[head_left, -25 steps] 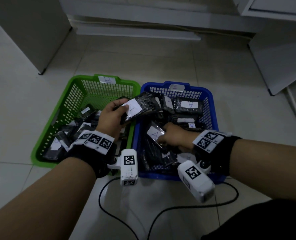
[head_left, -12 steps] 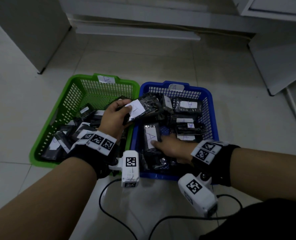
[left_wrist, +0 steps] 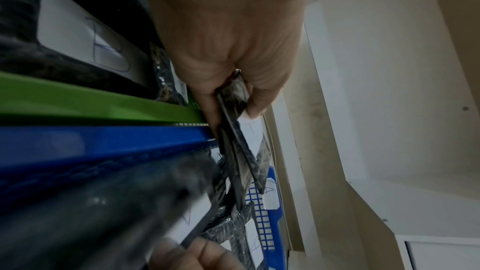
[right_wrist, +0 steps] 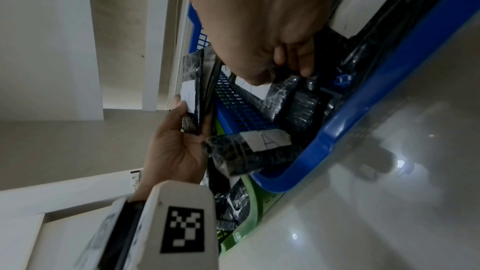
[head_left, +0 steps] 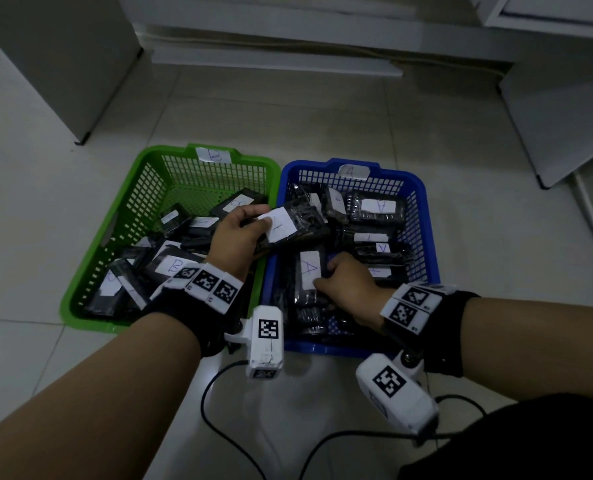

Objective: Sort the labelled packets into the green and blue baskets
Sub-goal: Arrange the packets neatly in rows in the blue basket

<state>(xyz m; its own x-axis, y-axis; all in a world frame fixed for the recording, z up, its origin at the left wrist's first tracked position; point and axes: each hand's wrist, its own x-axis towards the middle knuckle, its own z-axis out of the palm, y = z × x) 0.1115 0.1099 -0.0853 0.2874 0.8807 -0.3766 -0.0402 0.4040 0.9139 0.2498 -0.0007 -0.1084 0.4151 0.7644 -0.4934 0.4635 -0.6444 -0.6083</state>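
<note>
A green basket (head_left: 139, 202) tagged B sits on the left and a blue basket (head_left: 423, 237) tagged A on the right, each holding several black packets with white labels. My left hand (head_left: 253, 226) grips a small stack of packets (head_left: 302, 220) over the shared edge of the two baskets; the left wrist view shows the stack (left_wrist: 241, 151) pinched between thumb and fingers. My right hand (head_left: 326, 273) is down in the near left part of the blue basket and grips a packet labelled A (head_left: 309, 268). The right wrist view shows its fingers (right_wrist: 303, 69) curled onto a packet.
Both baskets stand on a pale tiled floor. Black cables (head_left: 212, 410) run across the floor near my arms. A white cabinet (head_left: 63, 64) stands at the back left, and a white panel (head_left: 565, 116) leans at the right.
My right hand has drawn the A packet toward the near left of the blue basket and turned it lengthwise. The left hand has barely moved with its stack.
</note>
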